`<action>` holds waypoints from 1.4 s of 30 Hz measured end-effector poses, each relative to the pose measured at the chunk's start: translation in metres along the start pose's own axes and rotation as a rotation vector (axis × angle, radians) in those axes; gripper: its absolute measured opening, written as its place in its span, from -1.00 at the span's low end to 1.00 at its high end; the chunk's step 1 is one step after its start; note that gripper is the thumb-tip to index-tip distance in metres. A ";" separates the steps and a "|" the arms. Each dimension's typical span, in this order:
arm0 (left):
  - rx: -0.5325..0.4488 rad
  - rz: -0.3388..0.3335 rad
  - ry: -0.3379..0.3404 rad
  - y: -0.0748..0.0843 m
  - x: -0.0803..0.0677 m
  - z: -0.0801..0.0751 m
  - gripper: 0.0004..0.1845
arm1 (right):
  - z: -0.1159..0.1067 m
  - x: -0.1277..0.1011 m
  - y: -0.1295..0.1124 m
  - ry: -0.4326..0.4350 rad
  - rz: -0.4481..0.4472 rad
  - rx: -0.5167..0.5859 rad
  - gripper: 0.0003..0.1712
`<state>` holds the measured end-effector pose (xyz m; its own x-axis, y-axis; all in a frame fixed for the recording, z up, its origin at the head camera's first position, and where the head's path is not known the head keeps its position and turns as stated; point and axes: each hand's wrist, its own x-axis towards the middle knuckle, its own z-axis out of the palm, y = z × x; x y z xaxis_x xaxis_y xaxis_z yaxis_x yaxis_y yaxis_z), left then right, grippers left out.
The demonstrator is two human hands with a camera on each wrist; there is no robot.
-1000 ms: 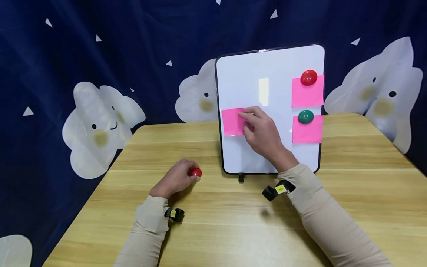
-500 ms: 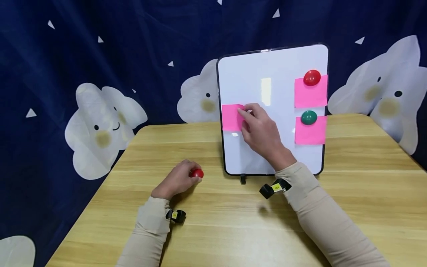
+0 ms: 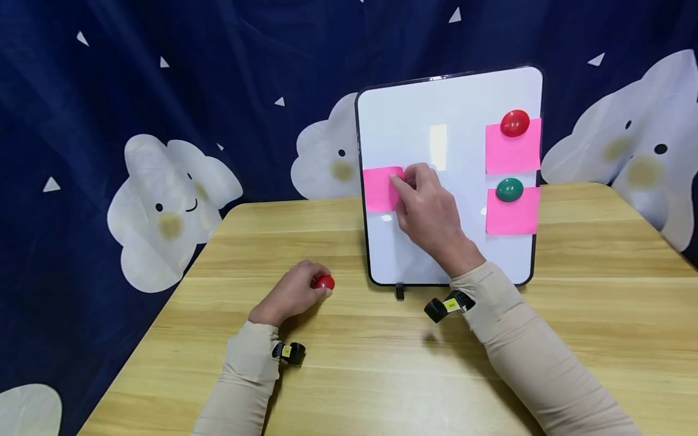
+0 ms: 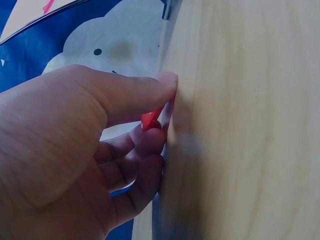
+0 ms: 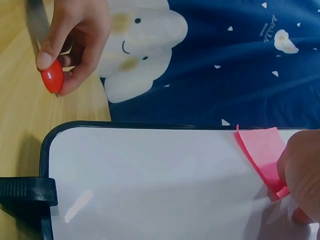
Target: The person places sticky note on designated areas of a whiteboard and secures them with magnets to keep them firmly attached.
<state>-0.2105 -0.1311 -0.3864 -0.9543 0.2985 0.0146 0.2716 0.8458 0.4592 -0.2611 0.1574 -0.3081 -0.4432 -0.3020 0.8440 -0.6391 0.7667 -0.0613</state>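
Observation:
My left hand [image 3: 291, 292] pinches a round red magnet [image 3: 325, 283] between thumb and fingers, low over the tabletop left of the whiteboard. In the right wrist view the magnet [image 5: 52, 77] shows its domed face. My right hand [image 3: 433, 212] pinches the right edge of a pink sticky note [image 3: 380, 189] against the left side of the whiteboard [image 3: 447, 254]. In the right wrist view the note [image 5: 262, 152] bends away from the board along its lower edge. On the board's right side, two more pink notes sit under a red magnet [image 3: 515, 123] and a green magnet [image 3: 509, 189].
The whiteboard stands upright on a wooden table [image 3: 349, 363], on a small black foot [image 3: 400, 292]. Behind it hangs a dark blue curtain [image 3: 262, 48] with white clouds and triangles. Both wrists wear black camera mounts.
My right hand has raised the pink note slightly along the board's left side. The left hand keeps its grip on the red magnet at the same place; the head view has shifted a little.

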 end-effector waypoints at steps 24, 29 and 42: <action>0.013 0.000 0.011 -0.001 0.001 0.000 -0.69 | -0.004 -0.006 -0.001 -0.058 0.081 -0.059 -0.51; 0.010 0.003 0.016 -0.001 0.001 0.001 -0.67 | -0.005 -0.008 -0.001 -0.075 0.075 -0.074 -0.47; 0.060 0.051 0.053 -0.004 0.003 0.003 -0.68 | -0.005 -0.012 -0.001 -0.086 0.057 -0.060 -0.47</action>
<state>-0.2137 -0.1324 -0.3908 -0.9438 0.3194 0.0843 0.3255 0.8555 0.4027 -0.2523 0.1627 -0.3154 -0.5317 -0.3029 0.7909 -0.5736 0.8159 -0.0731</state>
